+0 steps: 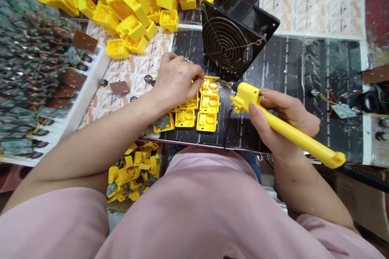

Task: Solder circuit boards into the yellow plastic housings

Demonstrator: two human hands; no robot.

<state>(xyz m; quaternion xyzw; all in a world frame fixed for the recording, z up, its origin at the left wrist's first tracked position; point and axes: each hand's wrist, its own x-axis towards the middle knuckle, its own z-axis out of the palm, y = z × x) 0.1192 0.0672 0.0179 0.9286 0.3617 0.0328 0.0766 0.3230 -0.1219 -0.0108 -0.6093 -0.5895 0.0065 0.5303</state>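
My right hand is wrapped round the yellow handle of a soldering iron, with a black cord trailing off to the right. Its thin metal tip reaches left to the top of a column of small open yellow cases. At that topmost case my left hand has its fingers pinched together; whatever is between them is hidden. Under and beside the left hand lie more yellow cases, partly covered by it. One at the lower left has a small circuit board on it.
A black fan stands just behind the cases. Yellow housings are heaped at the back left. Many wired circuit boards fill the left side. Another wired board lies at right. Below the table edge is a box of yellow parts.
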